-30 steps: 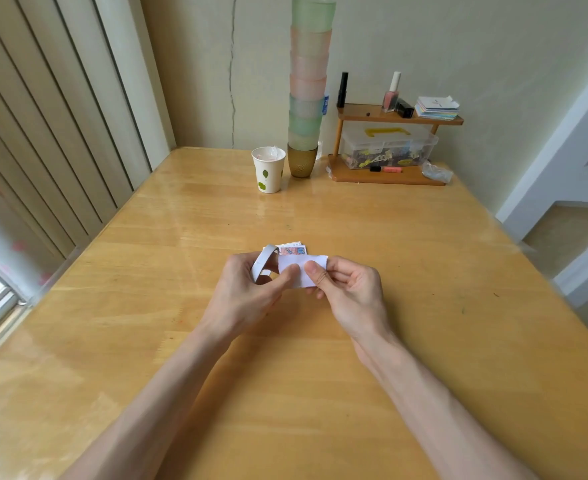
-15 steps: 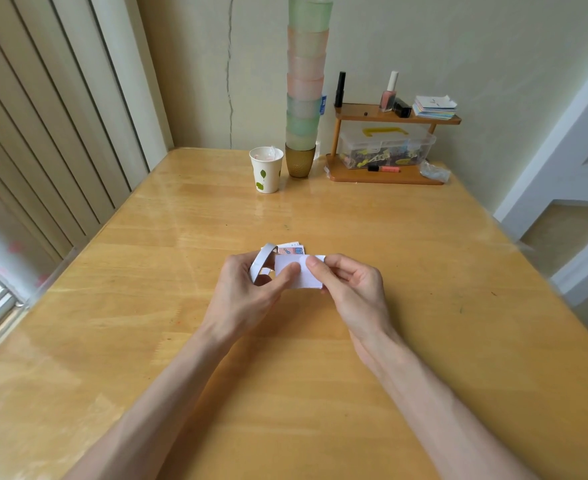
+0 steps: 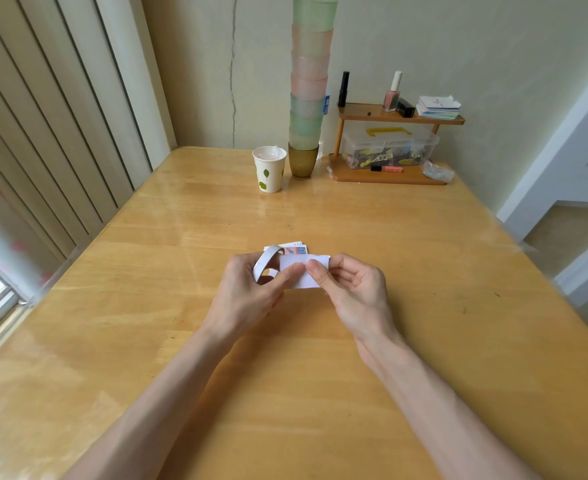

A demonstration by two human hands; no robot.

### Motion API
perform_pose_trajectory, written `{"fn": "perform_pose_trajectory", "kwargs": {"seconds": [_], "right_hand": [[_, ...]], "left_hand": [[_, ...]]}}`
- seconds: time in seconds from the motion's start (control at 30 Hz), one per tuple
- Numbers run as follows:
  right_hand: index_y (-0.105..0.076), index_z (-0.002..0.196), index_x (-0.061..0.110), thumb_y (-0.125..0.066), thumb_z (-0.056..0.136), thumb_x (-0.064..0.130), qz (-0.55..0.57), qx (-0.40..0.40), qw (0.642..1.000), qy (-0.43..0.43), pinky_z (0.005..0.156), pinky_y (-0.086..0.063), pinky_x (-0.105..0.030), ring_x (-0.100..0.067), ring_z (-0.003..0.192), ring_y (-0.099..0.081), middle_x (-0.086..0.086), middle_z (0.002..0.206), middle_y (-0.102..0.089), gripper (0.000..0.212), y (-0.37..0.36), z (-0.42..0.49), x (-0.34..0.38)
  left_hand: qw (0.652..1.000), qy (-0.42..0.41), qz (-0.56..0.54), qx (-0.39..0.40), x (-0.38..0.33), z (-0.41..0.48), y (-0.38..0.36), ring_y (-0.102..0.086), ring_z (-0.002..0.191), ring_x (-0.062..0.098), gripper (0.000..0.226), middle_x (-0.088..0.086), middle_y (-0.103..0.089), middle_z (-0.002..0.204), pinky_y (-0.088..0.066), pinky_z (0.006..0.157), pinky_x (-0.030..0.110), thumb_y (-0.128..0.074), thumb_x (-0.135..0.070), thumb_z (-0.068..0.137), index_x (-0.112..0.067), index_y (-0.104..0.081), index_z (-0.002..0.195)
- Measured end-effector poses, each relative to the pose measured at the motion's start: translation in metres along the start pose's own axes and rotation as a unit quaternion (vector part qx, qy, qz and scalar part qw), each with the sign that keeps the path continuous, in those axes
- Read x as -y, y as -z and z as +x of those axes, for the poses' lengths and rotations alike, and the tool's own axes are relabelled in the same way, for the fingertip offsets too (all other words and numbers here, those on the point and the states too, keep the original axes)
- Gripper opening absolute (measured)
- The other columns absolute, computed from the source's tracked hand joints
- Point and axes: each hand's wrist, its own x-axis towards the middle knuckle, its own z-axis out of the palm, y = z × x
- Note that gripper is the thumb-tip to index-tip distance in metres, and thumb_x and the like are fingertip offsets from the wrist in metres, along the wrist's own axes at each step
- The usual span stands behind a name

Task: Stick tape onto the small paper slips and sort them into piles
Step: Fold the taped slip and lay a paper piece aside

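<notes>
Crosswise, paper slip [image 3: 301, 261], long axis left-right

White slip [image 3: 303, 277], leaf-print cup [image 3: 269, 169]

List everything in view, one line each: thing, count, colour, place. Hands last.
table: one, light wood, under everything
paper cup: one, white with green leaves, far centre
cup stack: one tall stack, green and pink on a brown base, beside paper cup
shelf: one, wood, two tiers, far right
clear box: one, transparent, lower tier
nail polish: one, pink, top tier
slip pile: one, white and printed, just beyond the grips
tape roll: one, white, in left grip
paper slip: one, white, between both grips
left grip: holds tape roll, thumb on paper slip
right grip: pinches paper slip
</notes>
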Motion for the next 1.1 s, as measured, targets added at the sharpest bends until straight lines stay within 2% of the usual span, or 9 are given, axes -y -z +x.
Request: {"fn": "perform_pose_trajectory", "kwargs": {"seconds": [0.2, 0.33, 0.53, 0.63, 0.73, 0.83, 0.87, 0.97, 1.1], "right_hand": [[-0.068, 0.059, 0.031, -0.076, 0.095, 0.017, -0.005, 0.001, 1.000, 0.006, 0.068, -0.046, -0.011, 0.000, 0.067, -0.062, 0.018, 0.065, -0.065, 0.039, -0.002, -0.001, 0.001], [-0.077, 0.087, 0.017, -0.078, 0.093, 0.019, -0.009, 0.014, 1.000, 0.000, 0.079, -0.052, -0.015, -0.010, 0.089, -0.075, 0.004, 0.089, -0.080, 0.006, -0.003, -0.002, 0.001], [-0.078, 0.100, 0.014, -0.076, 0.095, 0.020, -0.015, 0.014, 1.000, -0.022, 0.079, -0.052, -0.016, -0.005, 0.088, -0.074, 0.006, 0.095, -0.081, 0.008, -0.005, -0.001, 0.003], [-0.074, 0.103, 0.014, -0.076, 0.095, 0.019, -0.003, 0.001, 0.999, -0.051, 0.071, -0.050, -0.013, 0.001, 0.073, -0.067, 0.012, 0.083, -0.076, 0.009, -0.003, 0.003, 0.004], [-0.074, 0.103, 0.010, -0.075, 0.095, 0.014, -0.011, -0.006, 0.999, -0.052, 0.067, -0.049, -0.012, -0.001, 0.071, -0.067, 0.007, 0.079, -0.074, 0.010, -0.005, 0.008, 0.005], [-0.074, 0.105, 0.009, -0.075, 0.095, 0.013, -0.022, -0.017, 0.998, -0.057, 0.065, -0.048, -0.010, -0.002, 0.068, -0.066, 0.005, 0.080, -0.074, 0.011, -0.014, 0.013, 0.003], [-0.074, 0.106, 0.010, -0.076, 0.095, 0.013, -0.031, -0.017, 0.998, -0.061, 0.066, -0.048, -0.009, -0.002, 0.067, -0.065, 0.004, 0.080, -0.074, 0.012, -0.018, 0.014, 0.001], [-0.074, 0.105, 0.014, -0.077, 0.093, 0.013, -0.063, 0.009, 0.996, -0.070, 0.070, -0.050, -0.010, -0.006, 0.073, -0.067, -0.001, 0.083, -0.076, 0.012, -0.032, 0.017, -0.006], [-0.073, 0.103, 0.016, -0.079, 0.091, 0.015, -0.128, 0.065, 0.988, -0.058, 0.067, -0.048, -0.010, -0.003, 0.071, -0.065, 0.005, 0.078, -0.075, 0.013, -0.073, 0.022, -0.015]], "left_hand": [[1.000, 0.007, 0.004, -0.011, 0.000, 0.000, -0.001, -0.040, 0.051, 0.019, 0.018, 0.004, -0.051, 0.057, -0.033, 0.048, 0.022, -0.075, -0.031, 0.095, -0.018, -0.078, 0.083], [1.000, 0.003, 0.006, -0.017, 0.000, 0.001, 0.001, -0.037, 0.054, 0.020, 0.017, 0.004, -0.047, 0.058, -0.031, 0.049, 0.029, -0.075, -0.030, 0.095, -0.021, -0.077, 0.081], [1.000, -0.001, 0.001, -0.020, -0.001, 0.001, 0.003, -0.035, 0.054, 0.020, 0.021, 0.005, -0.045, 0.058, -0.030, 0.047, 0.027, -0.076, -0.029, 0.095, -0.027, -0.075, 0.074], [0.999, 0.013, 0.002, -0.042, 0.004, 0.004, 0.012, -0.033, 0.057, 0.021, 0.023, 0.004, -0.042, 0.060, -0.028, 0.052, 0.029, -0.077, -0.027, 0.095, -0.010, -0.072, 0.079], [0.998, 0.018, 0.013, -0.052, 0.004, 0.004, 0.020, -0.036, 0.054, 0.020, 0.035, 0.004, -0.044, 0.056, -0.029, 0.051, 0.027, -0.078, -0.030, 0.093, 0.002, -0.068, 0.084], [0.997, 0.018, 0.055, -0.052, 0.001, 0.003, 0.030, -0.039, 0.046, 0.014, 0.027, 0.003, -0.057, 0.053, -0.030, 0.046, 0.018, -0.081, -0.035, 0.089, -0.010, -0.074, 0.084], [0.997, 0.021, 0.055, -0.057, -0.001, 0.002, 0.035, -0.041, 0.044, 0.010, 0.019, 0.000, -0.063, 0.057, -0.032, 0.046, 0.016, -0.082, -0.034, 0.088, -0.016, -0.078, 0.090], [0.992, 0.025, 0.050, -0.117, 0.002, -0.005, 0.057, -0.053, 0.046, 0.006, 0.025, -0.011, -0.077, 0.079, -0.040, 0.051, 0.011, -0.082, -0.029, 0.088, -0.016, -0.079, 0.109], [0.976, 0.031, 0.075, -0.204, 0.009, -0.026, 0.100, -0.053, 0.049, 0.003, 0.017, -0.008, -0.065, 0.055, -0.038, 0.052, 0.008, -0.078, -0.035, 0.092, -0.025, -0.080, 0.105]]}}
